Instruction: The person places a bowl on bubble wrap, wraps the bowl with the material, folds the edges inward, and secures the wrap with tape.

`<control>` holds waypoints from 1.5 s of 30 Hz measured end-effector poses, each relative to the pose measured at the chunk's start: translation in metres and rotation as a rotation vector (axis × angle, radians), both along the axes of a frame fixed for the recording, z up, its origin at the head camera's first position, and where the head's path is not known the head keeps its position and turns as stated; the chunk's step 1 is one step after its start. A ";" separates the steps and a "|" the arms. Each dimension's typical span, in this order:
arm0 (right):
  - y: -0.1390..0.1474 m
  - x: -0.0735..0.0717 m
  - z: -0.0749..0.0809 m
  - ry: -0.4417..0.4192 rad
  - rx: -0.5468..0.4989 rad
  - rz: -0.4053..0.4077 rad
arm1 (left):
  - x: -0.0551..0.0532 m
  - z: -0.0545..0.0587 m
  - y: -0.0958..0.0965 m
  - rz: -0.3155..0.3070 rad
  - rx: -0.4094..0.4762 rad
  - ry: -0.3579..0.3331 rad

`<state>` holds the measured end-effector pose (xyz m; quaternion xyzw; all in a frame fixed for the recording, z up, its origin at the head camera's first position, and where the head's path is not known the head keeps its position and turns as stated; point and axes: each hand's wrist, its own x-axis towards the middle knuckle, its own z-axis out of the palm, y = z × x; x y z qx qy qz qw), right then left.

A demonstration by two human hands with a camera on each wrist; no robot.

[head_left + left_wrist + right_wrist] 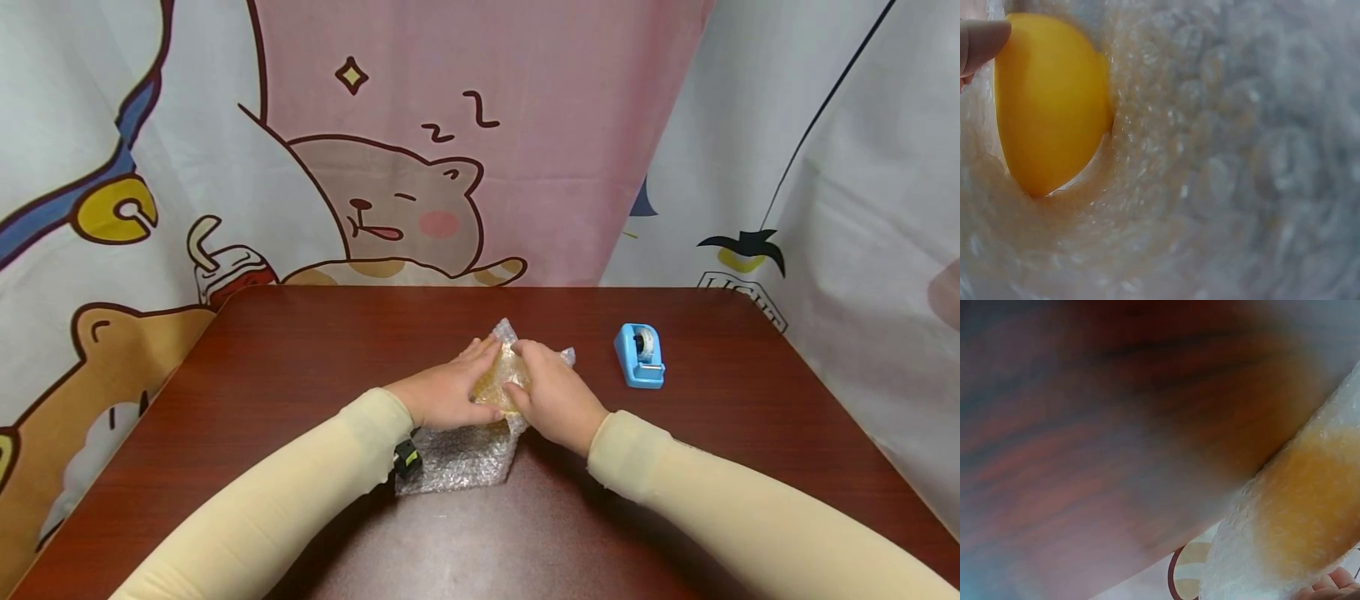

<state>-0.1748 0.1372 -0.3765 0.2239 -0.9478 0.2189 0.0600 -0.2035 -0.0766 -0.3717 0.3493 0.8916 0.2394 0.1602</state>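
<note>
Crowding the left wrist view with bubble wrap point(1222, 187), enclosing a smooth yellow object point(1054, 106), likely for cushioning. Bunching up over the middle of the surface point(315, 358), sitting between left hand point(450, 392) and right hand point(558, 400). Pressing with outstretched fingers on the left; gripping the wrap on the right, apparently stopping folds from springing loose. Spotting a blue tape dispenser point(641, 358) standing well apart rightward, presumably leaving working room.
</note>
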 end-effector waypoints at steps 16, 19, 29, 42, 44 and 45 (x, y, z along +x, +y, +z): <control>-0.001 -0.002 0.002 0.048 0.060 0.046 | 0.000 0.001 0.000 0.006 0.016 -0.012; -0.001 -0.002 0.003 0.066 0.099 0.061 | 0.000 0.000 0.000 0.006 0.014 -0.010; 0.001 -0.004 0.003 0.140 0.201 0.131 | -0.001 0.001 0.000 0.001 0.000 -0.016; 0.007 -0.011 0.003 0.022 0.304 0.145 | -0.002 0.000 0.000 0.000 0.001 -0.019; 0.008 -0.012 0.004 0.004 0.319 0.152 | -0.003 -0.001 0.000 -0.003 0.005 -0.019; 0.008 -0.013 0.004 -0.005 0.325 0.158 | -0.003 -0.002 0.000 -0.004 0.007 -0.018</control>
